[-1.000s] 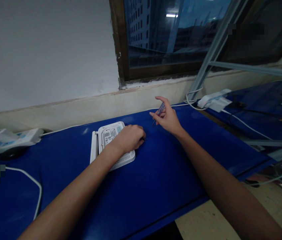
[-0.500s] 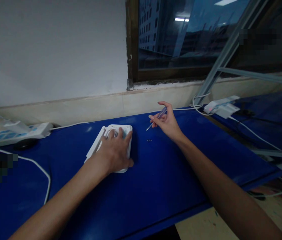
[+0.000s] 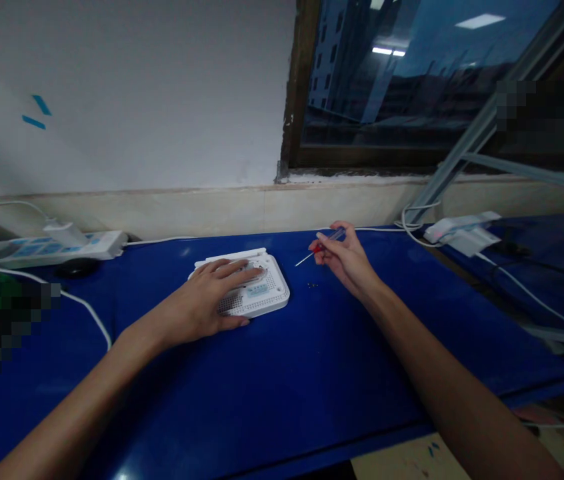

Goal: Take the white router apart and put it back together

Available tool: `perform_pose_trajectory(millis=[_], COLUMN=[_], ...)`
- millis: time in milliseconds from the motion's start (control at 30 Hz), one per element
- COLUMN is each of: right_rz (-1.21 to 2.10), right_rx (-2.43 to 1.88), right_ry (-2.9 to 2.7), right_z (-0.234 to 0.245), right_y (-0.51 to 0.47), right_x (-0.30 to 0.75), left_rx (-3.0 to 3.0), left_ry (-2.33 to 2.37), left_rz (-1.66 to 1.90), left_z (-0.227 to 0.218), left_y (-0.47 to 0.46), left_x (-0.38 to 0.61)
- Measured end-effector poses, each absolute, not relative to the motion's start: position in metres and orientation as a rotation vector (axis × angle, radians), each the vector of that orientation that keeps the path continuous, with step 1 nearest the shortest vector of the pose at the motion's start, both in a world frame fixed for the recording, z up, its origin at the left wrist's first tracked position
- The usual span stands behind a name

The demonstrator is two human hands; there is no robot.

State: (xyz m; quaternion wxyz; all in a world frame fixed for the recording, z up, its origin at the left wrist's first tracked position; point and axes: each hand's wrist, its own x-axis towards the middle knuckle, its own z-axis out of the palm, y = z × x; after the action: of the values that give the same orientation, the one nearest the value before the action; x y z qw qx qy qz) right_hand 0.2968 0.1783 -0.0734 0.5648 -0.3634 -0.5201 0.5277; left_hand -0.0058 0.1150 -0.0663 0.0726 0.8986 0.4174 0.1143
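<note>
A white router lies underside up on the blue table, with vent holes and a label showing. My left hand rests flat on it, fingers stretched out across its top. My right hand hovers to the right of the router, fingers closed on a small screwdriver with a clear handle; its thin tip points left toward the router. Tiny dark screws lie on the table between router and right hand.
A white power strip with a plug sits at the back left, a white cable running from it. Another white power strip with cables lies at the right. A wall ledge and a dark window stand behind the table.
My left hand turned the router on the table and now lies flat over it. My right hand kept the screwdriver and drew slightly nearer. The view shifted to the left.
</note>
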Motion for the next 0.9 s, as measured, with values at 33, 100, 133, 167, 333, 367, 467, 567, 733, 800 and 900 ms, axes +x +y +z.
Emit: perform_pose_trajectory(millis=[33, 100, 133, 167, 333, 367, 467, 567, 733, 800, 900], right_rz=[1.294, 1.374, 1.399, 1.414, 1.467, 1.490, 1.553, 1.532, 1.328, 1.290, 1.288], right_rx=[-0.831, -0.787, -0.770, -0.756, -0.740, -0.733, -0.697, -0.713, -0.804, -0.826, -0.853], right_ry=[-1.209, -1.198, -1.198, -1.203, -1.252, -1.261, -1.285, -1.296, -1.233, -1.221, -1.209], right_z=[-0.071, -0.068, -0.066, -0.065, -0.065, -0.066, -0.069, -0.071, -0.072, -0.072, -0.072], right_y=[0.176, 0.171, 0.169, 0.166, 0.153, 0.151, 0.145, 0.146, 0.159, 0.164, 0.166], right_x=[0.295, 0.291, 0.289, 0.286, 0.269, 0.265, 0.256, 0.254, 0.268, 0.274, 0.277], left_rx=[2.685, 2.663, 2.656, 2.650, 2.575, 2.567, 2.581, 2.538, 2.213, 2.054, 1.922], left_ry=[1.234, 1.199, 1.182, 1.167, 1.216, 1.218, 1.131, 1.100, 1.284, 1.317, 1.317], left_rz=[0.379, 0.442, 0.469, 0.495, 0.779, 0.847, 1.022, 1.129, 1.330, 1.455, 1.588], left_z=[-0.067, -0.068, -0.069, -0.069, -0.070, -0.070, -0.070, -0.070, -0.066, -0.063, -0.058], left_y=[0.115, 0.115, 0.115, 0.115, 0.109, 0.107, 0.104, 0.103, 0.108, 0.110, 0.111], left_x=[-0.007, -0.009, -0.009, -0.008, 0.009, 0.014, 0.026, 0.029, 0.016, 0.009, 0.004])
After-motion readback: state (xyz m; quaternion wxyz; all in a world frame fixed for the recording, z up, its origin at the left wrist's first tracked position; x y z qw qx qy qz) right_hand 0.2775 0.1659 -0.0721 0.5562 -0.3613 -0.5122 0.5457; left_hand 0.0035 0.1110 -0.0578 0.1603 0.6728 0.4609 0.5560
